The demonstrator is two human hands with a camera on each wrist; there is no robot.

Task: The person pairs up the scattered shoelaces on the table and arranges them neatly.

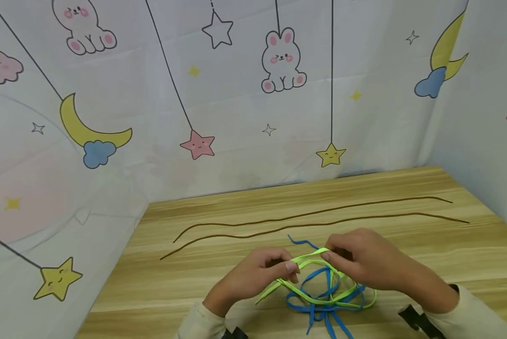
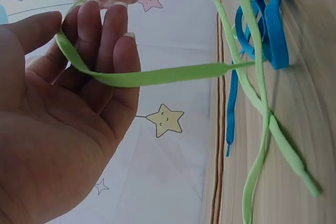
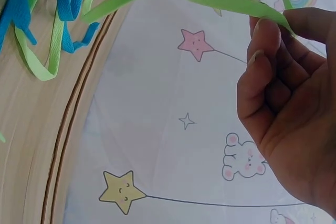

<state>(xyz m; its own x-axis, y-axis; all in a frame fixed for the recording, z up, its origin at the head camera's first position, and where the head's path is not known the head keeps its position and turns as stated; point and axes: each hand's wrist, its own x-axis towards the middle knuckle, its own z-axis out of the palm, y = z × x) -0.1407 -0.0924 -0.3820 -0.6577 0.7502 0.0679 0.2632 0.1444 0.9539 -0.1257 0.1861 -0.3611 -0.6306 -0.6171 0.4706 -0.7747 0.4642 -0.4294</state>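
A flat neon-green shoelace (image 1: 309, 256) is stretched between my two hands above the table. My left hand (image 1: 257, 273) pinches it between thumb and index finger; in the left wrist view a length of the green shoelace (image 2: 168, 74) crosses the palm side of the other fingers. My right hand (image 1: 365, 259) pinches the same lace between thumb and curled fingers, as the right wrist view shows with the lace (image 3: 210, 1) running off to the left. Beneath the hands lies a loose tangle of the green lace and a blue shoelace (image 1: 306, 308), its loops overlapping on the tabletop.
Two thin brown laces (image 1: 321, 213) (image 1: 317, 224) lie almost parallel across the wooden table (image 1: 151, 292), behind the tangle. A white cloth (image 1: 236, 103) printed with stars, moons and rabbits hangs behind the table and at its sides.
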